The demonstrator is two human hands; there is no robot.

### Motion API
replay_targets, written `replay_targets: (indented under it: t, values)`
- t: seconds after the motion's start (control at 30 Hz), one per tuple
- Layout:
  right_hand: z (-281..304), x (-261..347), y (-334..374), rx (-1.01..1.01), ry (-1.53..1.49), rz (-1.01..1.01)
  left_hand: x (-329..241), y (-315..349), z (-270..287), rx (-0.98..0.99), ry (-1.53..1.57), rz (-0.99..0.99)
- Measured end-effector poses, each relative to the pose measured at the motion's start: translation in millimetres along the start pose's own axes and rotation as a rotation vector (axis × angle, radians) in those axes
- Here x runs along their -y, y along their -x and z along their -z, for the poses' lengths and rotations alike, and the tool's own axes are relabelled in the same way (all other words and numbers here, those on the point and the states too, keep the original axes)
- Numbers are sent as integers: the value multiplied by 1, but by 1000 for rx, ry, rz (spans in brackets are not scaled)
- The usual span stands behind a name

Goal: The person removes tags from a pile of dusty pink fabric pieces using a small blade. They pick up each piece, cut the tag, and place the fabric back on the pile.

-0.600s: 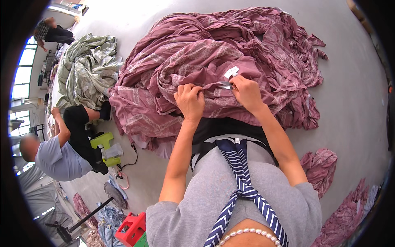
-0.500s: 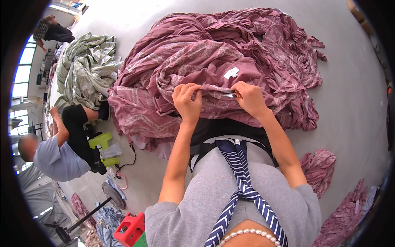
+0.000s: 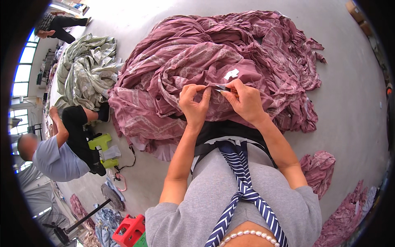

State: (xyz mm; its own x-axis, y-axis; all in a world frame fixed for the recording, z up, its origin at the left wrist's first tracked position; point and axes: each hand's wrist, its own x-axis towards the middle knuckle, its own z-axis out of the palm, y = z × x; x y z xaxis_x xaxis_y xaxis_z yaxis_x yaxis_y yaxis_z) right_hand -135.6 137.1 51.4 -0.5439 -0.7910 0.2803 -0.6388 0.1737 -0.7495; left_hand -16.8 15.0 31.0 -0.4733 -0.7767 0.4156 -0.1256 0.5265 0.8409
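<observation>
Evidently mid-work: left hand [image 3: 195, 103] pinches pink cloth [image 3: 214, 53], right hand [image 3: 246, 101] grips metal snips [image 3: 222, 87] near pinched edge; finished portion indistinguishable, much bunched cloth seemingly left.

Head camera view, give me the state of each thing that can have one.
Pink cloth: heaped, crumpled, a fold pinched up
Left hand: closed on that fold
Snips: at the fold, blades apparently parted
Right hand: closed on the snips
White label: lying on the pink cloth
Green cloth: heaped, crumpled
Tie: knotted
</observation>
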Motion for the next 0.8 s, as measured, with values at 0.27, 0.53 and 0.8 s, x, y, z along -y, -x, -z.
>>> replay_targets:
  t: [0.27,0.53,0.8]
  values:
    - [-4,2,-7,24,-54,-9,-11,-2,4,25,-142,-164]
    - [-6,2,-8,12,-33,27,-14,-4,7,72,-215,-281]
    - [27,-40,3,-272,-603,-349,-9,-4,17,46,-166,-194]
